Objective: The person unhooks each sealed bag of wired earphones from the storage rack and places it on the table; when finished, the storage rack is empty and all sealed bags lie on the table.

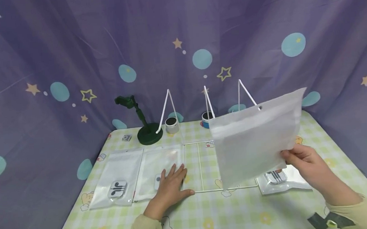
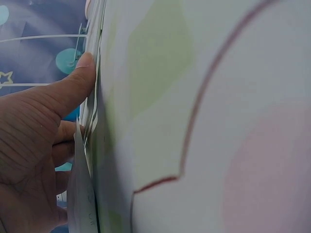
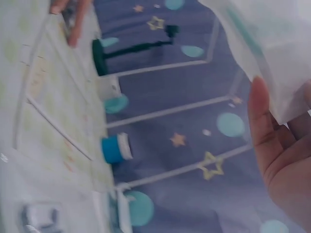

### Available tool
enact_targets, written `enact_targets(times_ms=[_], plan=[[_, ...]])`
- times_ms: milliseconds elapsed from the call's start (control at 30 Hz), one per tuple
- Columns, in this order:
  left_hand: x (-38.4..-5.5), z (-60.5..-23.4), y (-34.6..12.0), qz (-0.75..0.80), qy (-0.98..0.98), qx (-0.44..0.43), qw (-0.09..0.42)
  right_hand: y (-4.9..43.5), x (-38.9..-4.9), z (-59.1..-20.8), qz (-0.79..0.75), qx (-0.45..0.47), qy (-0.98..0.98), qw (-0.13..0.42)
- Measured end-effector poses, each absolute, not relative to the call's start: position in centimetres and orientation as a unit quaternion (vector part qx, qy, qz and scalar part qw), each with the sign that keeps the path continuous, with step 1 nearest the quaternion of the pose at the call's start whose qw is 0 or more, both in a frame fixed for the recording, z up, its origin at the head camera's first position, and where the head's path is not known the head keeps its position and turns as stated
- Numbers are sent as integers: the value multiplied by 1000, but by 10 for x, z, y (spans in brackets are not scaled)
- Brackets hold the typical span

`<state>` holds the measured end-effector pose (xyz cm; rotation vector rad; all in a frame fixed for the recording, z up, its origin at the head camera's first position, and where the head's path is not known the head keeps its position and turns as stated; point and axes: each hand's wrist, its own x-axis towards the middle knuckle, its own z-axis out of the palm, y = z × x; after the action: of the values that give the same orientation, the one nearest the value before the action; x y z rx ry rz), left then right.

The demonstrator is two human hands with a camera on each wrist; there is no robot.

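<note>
My right hand [image 1: 306, 163] pinches a white zip bag [image 1: 257, 138] by its lower right corner and holds it up over the table. The bag's punched hole overlaps the tip of the rightmost prong of a white wire rack [image 1: 213, 190] in the head view. In the right wrist view, thumb and fingers grip the bag [image 3: 286, 73] near its edge. Fingers spread, my left hand [image 1: 172, 185] rests on a flat clear bag [image 1: 158, 160] and the rack's base beside it. An earphone case inside that bag is partly hidden by the fingers.
Another bag with earphones [image 1: 116, 178] lies at far left, and one more [image 1: 288, 181] under my right hand. Behind the rack stand a dark green stand [image 1: 150, 133], a grey-white cylinder [image 1: 172, 125] and a blue cylinder [image 1: 206, 120]. A small box [image 1: 126, 137] sits nearby.
</note>
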<state>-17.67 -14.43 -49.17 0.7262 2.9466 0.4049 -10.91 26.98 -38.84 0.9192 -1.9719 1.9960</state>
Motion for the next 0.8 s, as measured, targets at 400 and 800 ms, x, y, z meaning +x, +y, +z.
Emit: enact_targets(times_ms=[400,800], plan=[[-176,-488,-143,125,963,234,44,345,-105,-378,743,258,-578,218],[-172,-486,-143,129,963,232,46,441,-103,-440,549,29,-755,358]])
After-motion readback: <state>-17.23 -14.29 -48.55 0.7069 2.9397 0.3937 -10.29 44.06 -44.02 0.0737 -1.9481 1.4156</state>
